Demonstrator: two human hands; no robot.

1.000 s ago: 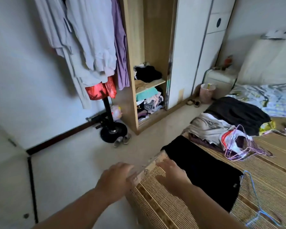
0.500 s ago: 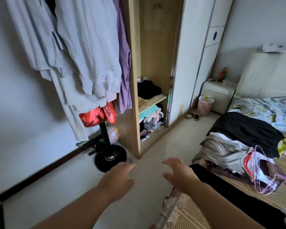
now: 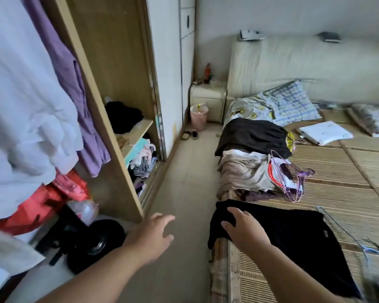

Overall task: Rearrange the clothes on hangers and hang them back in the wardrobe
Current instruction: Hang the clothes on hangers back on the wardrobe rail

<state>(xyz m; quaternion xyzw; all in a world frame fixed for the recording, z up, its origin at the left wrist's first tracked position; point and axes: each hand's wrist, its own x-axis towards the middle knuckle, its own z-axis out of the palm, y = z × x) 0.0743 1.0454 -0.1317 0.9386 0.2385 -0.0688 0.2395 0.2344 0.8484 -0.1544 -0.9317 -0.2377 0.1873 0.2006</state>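
A black garment [image 3: 293, 241] lies spread flat on the bed's bamboo mat [image 3: 348, 182], near the bed's corner. My right hand [image 3: 243, 230] hovers over its near-left edge with fingers spread and relaxed, holding nothing. My left hand [image 3: 153, 235] hangs open over the floor between bed and wardrobe [image 3: 109, 68]. A blue wire hanger [image 3: 354, 239] lies right of the black garment. Further back sits a pile of clothes [image 3: 245, 171] with pink and purple hangers [image 3: 293, 182] on top. The wardrobe stands open with folded clothes on its shelves.
White and purple garments [image 3: 31, 101] hang on a standing rack at left, with a red bag [image 3: 46, 197] and the rack's black base [image 3: 96, 243] below. A pink bin [image 3: 198, 117], slippers [image 3: 189, 134] and a nightstand [image 3: 207, 99] stand at the far end of the floor aisle.
The view has swung right and towards the bed. My right hand has moved from above the floor to over the black garment's edge; my left hand stays open over the floor.
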